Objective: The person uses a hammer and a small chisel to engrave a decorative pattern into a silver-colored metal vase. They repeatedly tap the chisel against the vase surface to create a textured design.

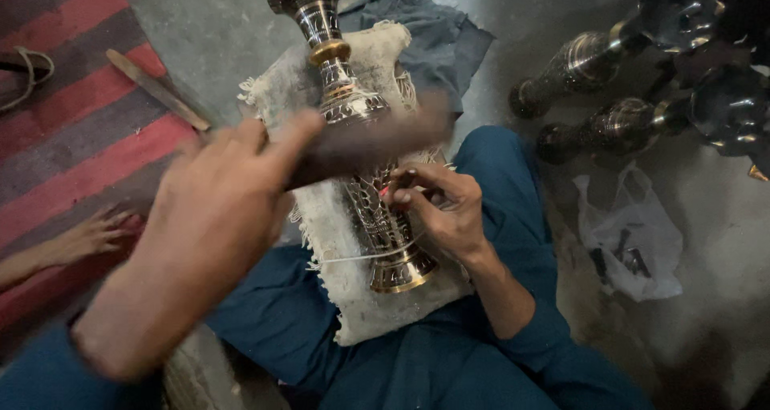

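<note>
We laid the brass vase [365,161] on the cloth pad [353,290] at 12 o'clock for cushioning. Our right hand [441,206] pinched a small tool against it; our left hand [212,218] gripped a blurred mallet [369,141].

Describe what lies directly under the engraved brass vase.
Under the brass vase lies a frayed off-white cloth, spread over the person's blue-trousered lap. A blue cloth shows beyond it. The hands and a blurred tool cover the vase's middle; beneath there cannot be seen.

vase [353,105]: glossy engraved metal | cloth [345,250]: rough, frayed | floor [208,33]: matt concrete
</note>
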The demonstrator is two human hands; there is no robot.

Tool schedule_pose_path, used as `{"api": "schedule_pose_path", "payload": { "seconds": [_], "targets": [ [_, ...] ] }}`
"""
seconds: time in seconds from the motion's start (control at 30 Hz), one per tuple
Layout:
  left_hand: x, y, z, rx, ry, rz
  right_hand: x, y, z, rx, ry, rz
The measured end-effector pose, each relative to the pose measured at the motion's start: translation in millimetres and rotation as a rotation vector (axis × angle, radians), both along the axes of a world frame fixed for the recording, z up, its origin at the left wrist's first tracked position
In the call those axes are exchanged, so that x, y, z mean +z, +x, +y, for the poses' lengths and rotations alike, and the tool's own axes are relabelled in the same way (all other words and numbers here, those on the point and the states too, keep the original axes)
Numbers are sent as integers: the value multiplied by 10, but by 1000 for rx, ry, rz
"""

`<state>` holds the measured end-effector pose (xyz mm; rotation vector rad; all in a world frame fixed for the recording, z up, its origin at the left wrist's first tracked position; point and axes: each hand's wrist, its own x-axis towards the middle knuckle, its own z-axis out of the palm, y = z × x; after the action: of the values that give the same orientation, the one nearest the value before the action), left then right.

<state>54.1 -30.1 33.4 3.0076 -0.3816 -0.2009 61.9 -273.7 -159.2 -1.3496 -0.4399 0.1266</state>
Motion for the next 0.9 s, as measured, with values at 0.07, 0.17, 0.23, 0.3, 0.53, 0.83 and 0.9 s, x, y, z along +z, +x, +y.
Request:
{"api": "schedule_pose_path", "payload": {
  "seconds": [0.07, 0.17, 0.23, 0.3, 0.53, 0.83, 0.9],
  "targets": [
    [-7, 2, 2, -88, 203, -137, 13, 6, 5, -12, -56, -46],
    [0, -26, 23, -87, 48, -139, 37, -27, 12, -21, -35, 19],
    [1, -27, 44, -84, 32, -152, 39, -12, 19, -13, 15, 44],
    [-6, -13, 57, -119, 251, -206, 34, -18, 20, 12, 58, 43],
    [13, 24, 24, -88, 234, -171, 1, 0, 18, 21, 33, -15],
    [-60, 10, 72, 23, 18, -39, 30, -21, 27, -18, 8, 11],
    [-145, 9, 96, -91, 409, -245, 10, -32, 24, -8, 55, -9]
  ]
}}
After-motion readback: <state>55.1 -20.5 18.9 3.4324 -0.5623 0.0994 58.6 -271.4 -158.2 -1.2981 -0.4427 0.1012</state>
